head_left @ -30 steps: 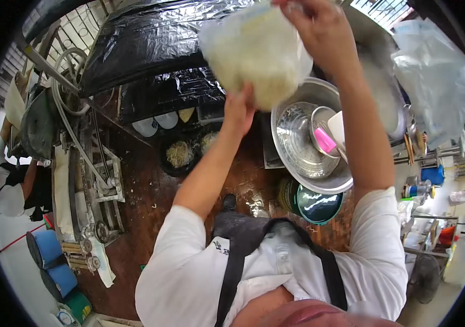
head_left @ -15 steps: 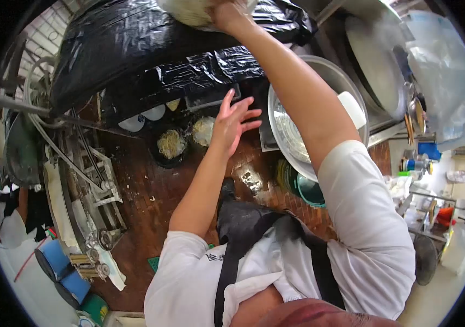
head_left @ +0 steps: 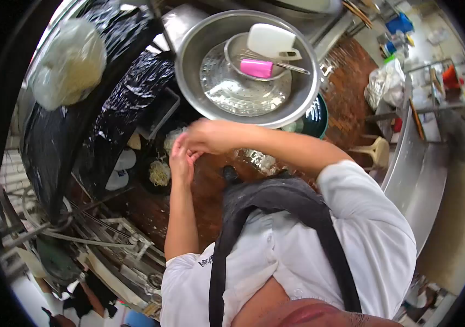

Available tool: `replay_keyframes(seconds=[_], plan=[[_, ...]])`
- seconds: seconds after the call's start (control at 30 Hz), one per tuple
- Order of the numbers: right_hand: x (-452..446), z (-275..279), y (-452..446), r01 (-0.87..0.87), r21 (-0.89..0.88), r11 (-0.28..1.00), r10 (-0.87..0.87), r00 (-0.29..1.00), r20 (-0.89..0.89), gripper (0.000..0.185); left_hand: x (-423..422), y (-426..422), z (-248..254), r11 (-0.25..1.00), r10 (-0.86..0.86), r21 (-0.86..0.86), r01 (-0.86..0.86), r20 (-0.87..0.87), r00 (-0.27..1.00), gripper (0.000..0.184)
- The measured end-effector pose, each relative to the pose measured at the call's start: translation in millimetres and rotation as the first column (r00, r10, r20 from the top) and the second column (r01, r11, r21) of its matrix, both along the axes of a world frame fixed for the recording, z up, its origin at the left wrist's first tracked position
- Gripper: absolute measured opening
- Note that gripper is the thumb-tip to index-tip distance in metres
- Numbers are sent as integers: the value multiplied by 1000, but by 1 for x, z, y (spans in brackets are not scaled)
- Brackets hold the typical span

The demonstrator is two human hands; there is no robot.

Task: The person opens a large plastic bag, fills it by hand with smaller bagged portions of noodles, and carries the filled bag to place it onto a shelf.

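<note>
My left hand (head_left: 181,162) and my right hand (head_left: 209,136) meet in front of me, touching at the fingers, over the floor. The fingers of my left hand point up and look apart, partly covered by the right. My right hand bends over them with loosely curved fingers, slightly blurred. No object shows in either hand. A knotted clear plastic bag (head_left: 72,62) with pale contents sits on the black plastic sheeting (head_left: 129,92) at the left. Beyond my right hand stands a large metal basin (head_left: 189,82), with a strainer bowl (head_left: 238,49), a white scraper (head_left: 270,41) and a pink-and-metal tool (head_left: 256,68) inside.
Below my hands, a dark container of noodle-like strands (head_left: 159,173) stands on the wet brown floor (head_left: 148,210). A green tub (head_left: 315,117) is beside the basin. Metal racks (head_left: 129,240) line the left, a stool (head_left: 373,152) the right. Another person's arm (head_left: 92,297) shows lower left.
My right hand has left the bag on the black sheeting and come down to my left hand. The view has turned right, bringing the basin fully into sight.
</note>
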State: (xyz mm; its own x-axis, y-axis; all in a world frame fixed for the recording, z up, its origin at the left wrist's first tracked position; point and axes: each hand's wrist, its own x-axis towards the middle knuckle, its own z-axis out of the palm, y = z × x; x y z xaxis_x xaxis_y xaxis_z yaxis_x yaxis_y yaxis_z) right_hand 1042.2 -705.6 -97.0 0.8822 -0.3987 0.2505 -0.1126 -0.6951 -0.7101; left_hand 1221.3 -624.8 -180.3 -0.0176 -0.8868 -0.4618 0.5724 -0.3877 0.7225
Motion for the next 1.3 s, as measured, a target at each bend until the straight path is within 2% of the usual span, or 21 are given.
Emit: replay_keyframes(seconds=[0.03, 0.07, 0.1, 0.13, 0.17, 0.2, 0.23, 0.27, 0.3, 0.37, 0.47, 0.5, 0.57, 0.63, 0.7, 0.77, 0.93, 1.03, 1.2, 1.3], plan=[[-58, -24, 27, 91, 171, 981, -45, 966, -257, 26, -20, 5, 6, 995, -85, 57, 82, 53, 995, 42], [-121, -67, 61, 220, 161, 962, -175, 951, -255, 34, -38, 13, -2, 988, -139, 71, 134, 68, 988, 41], [-183, -62, 94, 349, 142, 926, -253, 855, -452, 41, -58, 19, -10, 977, -197, 95, 190, 69, 978, 39], [-245, -79, 129, 504, 128, 854, -331, 717, -613, 45, -81, 26, -13, 961, -258, 116, 249, 68, 964, 38], [-295, -84, 163, 655, 66, 753, -349, 482, -803, 47, -106, 32, -14, 941, -320, 139, 308, 67, 945, 37], [-348, -99, 195, 735, 22, 678, -362, 360, -860, 48, -134, 37, -11, 915, -378, 179, 361, 70, 923, 36], [-388, -89, 222, 820, 53, 570, -225, 218, -949, 47, -165, 43, -7, 888, -436, 190, 418, 60, 898, 35], [-438, -99, 257, 844, 99, 527, -309, 299, -903, 49, -197, 47, -7, 860, -497, 178, 479, 74, 865, 35], [-476, -101, 293, 914, 64, 401, -455, 260, -852, 51, -230, 52, -8, 830, -550, 171, 531, 86, 831, 35], [-532, -99, 342, 985, 78, 157, -598, 158, -786, 51, -301, 58, -9, 758, -650, 171, 629, 131, 748, 33], [-607, -104, 394, 981, 182, 66, -620, 183, -763, 47, -415, 69, -6, 699, -714, 154, 698, 111, 691, 32], [-633, -115, 416, 975, 190, 115, -701, 215, -680, 43, -451, 75, -2, 682, -730, 151, 715, 101, 676, 32], [-672, -100, 443, 963, 263, 55, -710, 223, -668, 42, -518, 89, 7, 633, -771, 149, 759, 42, 635, 35], [-706, -86, 467, 960, 274, -60, -812, 113, -573, 42, -579, 107, 16, 548, -837, 152, 823, 86, 541, 39], [-739, -79, 484, 917, 369, -148, -868, 58, -493, 42, -627, 120, 29, 465, -885, 180, 867, 124, 449, 50], [-769, -69, 487, 909, 397, -124, -896, 70, -439, 41, -660, 123, 29, 417, -906, 166, 893, 148, 396, 55], [-825, -50, 452, 879, 469, -90, -951, 63, -302, 39, -725, 109, 25, 413, -905, 246, 877, 216, 366, 57], [-852, -37, 415, 857, 514, -19, -961, 127, -247, 39, -765, 89, 17, 433, -899, 248, 866, 186, 396, 60], [-907, -29, 327, 861, 501, 89, -896, 288, -337, 43, -829, 30, -22, 453, -892, 268, 850, 132, 433, 63], [-954, -25, 259, 864, 504, 12, -848, 275, -452, 43, -876, -24, -47, 485, -872, 253, 837, 65, 486, 63]])
